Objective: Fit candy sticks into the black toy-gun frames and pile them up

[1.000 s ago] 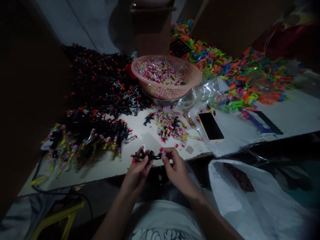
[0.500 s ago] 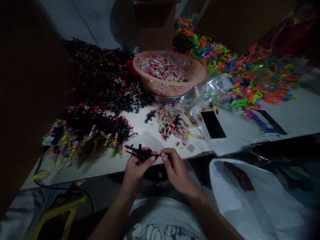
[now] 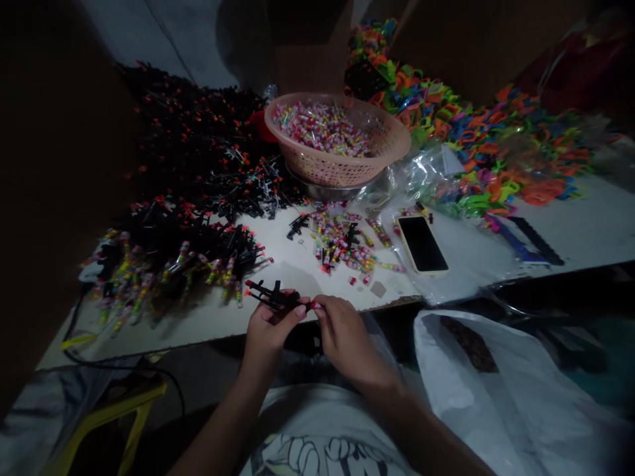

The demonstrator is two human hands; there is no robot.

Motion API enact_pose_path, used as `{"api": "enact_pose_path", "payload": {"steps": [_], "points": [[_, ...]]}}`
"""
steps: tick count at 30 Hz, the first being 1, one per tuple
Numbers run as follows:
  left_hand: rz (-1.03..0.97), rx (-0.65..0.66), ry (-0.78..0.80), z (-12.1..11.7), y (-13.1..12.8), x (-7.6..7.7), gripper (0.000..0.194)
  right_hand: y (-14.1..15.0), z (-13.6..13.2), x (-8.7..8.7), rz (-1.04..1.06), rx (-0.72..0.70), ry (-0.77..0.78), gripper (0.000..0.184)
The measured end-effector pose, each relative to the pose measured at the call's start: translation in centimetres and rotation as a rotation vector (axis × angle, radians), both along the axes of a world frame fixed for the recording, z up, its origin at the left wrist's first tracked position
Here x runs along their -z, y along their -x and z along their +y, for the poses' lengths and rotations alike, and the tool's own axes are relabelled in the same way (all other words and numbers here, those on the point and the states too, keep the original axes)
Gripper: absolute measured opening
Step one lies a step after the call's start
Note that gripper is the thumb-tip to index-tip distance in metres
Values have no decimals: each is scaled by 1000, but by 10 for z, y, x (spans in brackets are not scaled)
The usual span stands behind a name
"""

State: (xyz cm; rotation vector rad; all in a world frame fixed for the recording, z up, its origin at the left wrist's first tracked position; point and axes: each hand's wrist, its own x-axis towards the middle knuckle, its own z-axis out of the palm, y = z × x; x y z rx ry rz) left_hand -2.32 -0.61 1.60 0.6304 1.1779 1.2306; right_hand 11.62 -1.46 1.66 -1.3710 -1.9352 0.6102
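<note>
My left hand [image 3: 270, 327] is closed around a small black toy gun [image 3: 272, 295] with an orange-red tip, its muzzle pointing up and left. My right hand [image 3: 344, 334] pinches a small candy tube at the gun's rear end; only a red bit of the tube [image 3: 315, 305] shows between the fingers. Both hands are over the table's front edge. Just beyond them lie loose candy tubes [image 3: 357, 258] with a few black toy guns. To the left is a heap of toy guns with candy tubes attached [image 3: 218, 261].
A pink colander [image 3: 342, 168] full of candy tubes stands in a metal bowl. Behind left rises a big pile of black toy guns [image 3: 198, 145]. Bright plastic pieces [image 3: 476, 142] cover the back right. A phone [image 3: 423, 244] lies on clear plastic; a white sack [image 3: 496, 390] hangs below.
My right hand has moved slightly left and closed over the candy tube, bringing it against the toy gun's rear end. My left hand has barely moved.
</note>
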Motion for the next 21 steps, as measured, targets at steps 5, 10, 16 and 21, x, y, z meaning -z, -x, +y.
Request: {"api": "enact_pose_path", "payload": {"steps": [5,10,16,21], "points": [[-54,-52,62,-1,-4,12,40,3,1,4,-230,4,37,19],[-65,-30,107,-1,-9,15,44,0,2,9,-226,-46,63,16],[105,-88,-12,14,13,3,51,-25,29,10,-120,-35,54,22],[990,-231,-256,54,98,-32,34,-93,67,20,-495,451,110,33]]}}
